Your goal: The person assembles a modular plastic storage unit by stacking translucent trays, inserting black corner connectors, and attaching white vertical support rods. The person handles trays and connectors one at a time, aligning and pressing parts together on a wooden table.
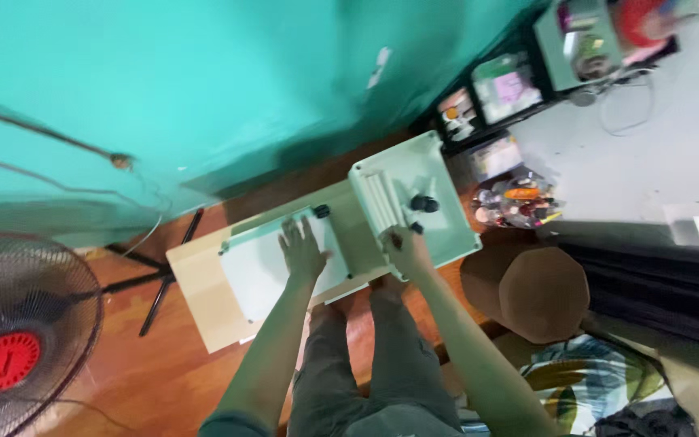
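Note:
A pale green flat machine (438, 235) with a ribbed white roller part (383, 202) and black knobs (424, 203) lies on a light wooden board (200, 287) on the floor. My left hand (301, 252) rests flat, fingers spread, on the machine's white plate (256, 271). My right hand (406, 247) is curled at the base of the roller part, by a small black knob; what it grips is blurred. My legs (390, 356) in grey-green trousers stretch under both arms.
A standing fan (10, 340) with a red hub is at the lower left. A teal wall (163, 89) runs behind the board. A brown round cushion (540, 291), a jumble of small bottles (515, 202) and black shelves with boxes (495, 89) lie to the right.

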